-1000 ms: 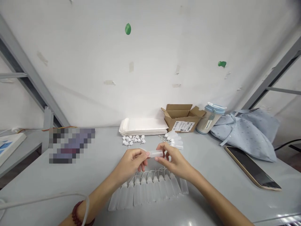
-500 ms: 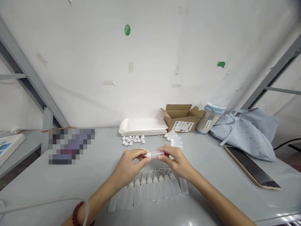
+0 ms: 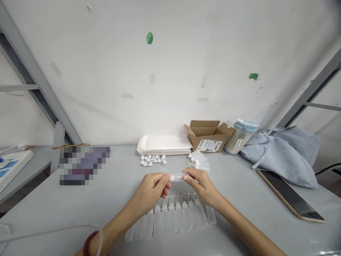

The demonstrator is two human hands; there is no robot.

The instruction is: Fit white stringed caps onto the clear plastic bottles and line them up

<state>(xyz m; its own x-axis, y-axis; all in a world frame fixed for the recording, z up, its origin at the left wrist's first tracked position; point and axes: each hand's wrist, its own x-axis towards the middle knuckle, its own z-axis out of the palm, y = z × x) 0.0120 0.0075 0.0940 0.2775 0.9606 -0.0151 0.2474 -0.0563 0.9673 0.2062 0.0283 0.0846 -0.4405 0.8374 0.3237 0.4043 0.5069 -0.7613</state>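
Observation:
Between my two hands a small translucent plastic bottle [image 3: 178,176] is held sideways above the table. My left hand [image 3: 151,188] is closed around its left end, where the neck and cap are covered by the fingers. A thin pale tube arcs out behind that hand. My right hand [image 3: 202,185] pinches the other end of the bottle between thumb and fingers. Just below, a row of similar bottles [image 3: 172,222] with curved thin tubes on their tops lies on the table. Loose white caps [image 3: 153,160] sit in a cluster beyond my left hand.
More small bottles [image 3: 201,164] lie beyond my right hand. At the wall are a stack of white padded envelopes [image 3: 166,145], an open cardboard box [image 3: 210,140] and a tumbler [image 3: 237,142]. On the right are a blue cloth bag [image 3: 285,156] and a phone [image 3: 289,195]. A pixelated patch covers something left.
My left thumb and fingers have shifted further over the bottle's neck end, covering the cap. My right hand keeps its hold. The whole view has shifted slightly.

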